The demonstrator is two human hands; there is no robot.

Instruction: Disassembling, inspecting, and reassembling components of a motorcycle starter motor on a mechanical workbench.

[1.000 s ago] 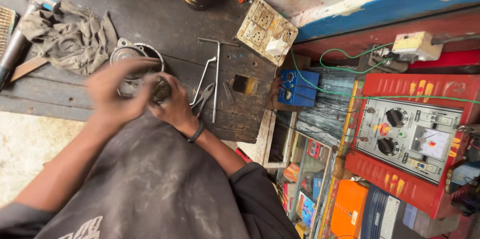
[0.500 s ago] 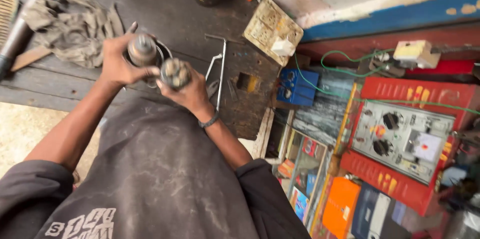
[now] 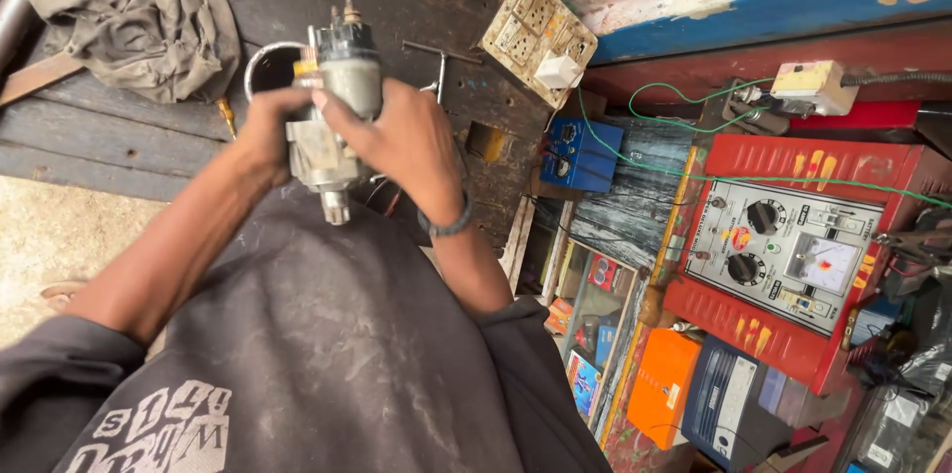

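You've got the starter motor assembly (image 3: 332, 106) lifted off the counter (image 3: 149, 146) and up in front of your chest, upper left of centre in the frame. Your left hand (image 3: 260, 131) sits behind the lower housing, fingers wrapped round it, so that grip looks like it's taking the weight. Your right hand (image 3: 402, 141) comes in from the right with its grip closed over the cylindrical solenoid body, fingers curled across the front, probably to steady the top half. The terminal studs point toward the top of the frame and the pinion end hangs down toward your shirt, so the thing is held roughly upright. Makes sense if you want both ends in view at once.

Behind it on the counter there's a round metal ring (image 3: 266, 61), partly hidden by the part. The crumpled rag (image 3: 139, 22) is parked in the upper left, well out of the way. A T-handle wrench (image 3: 441, 61) lies just right of your hands, near enough to grab. The dirty socket board (image 3: 538, 37) sits at the counter's edge, top centre, and the red meter box with dials (image 3: 783, 245) fills the right side, well apart from your hands.
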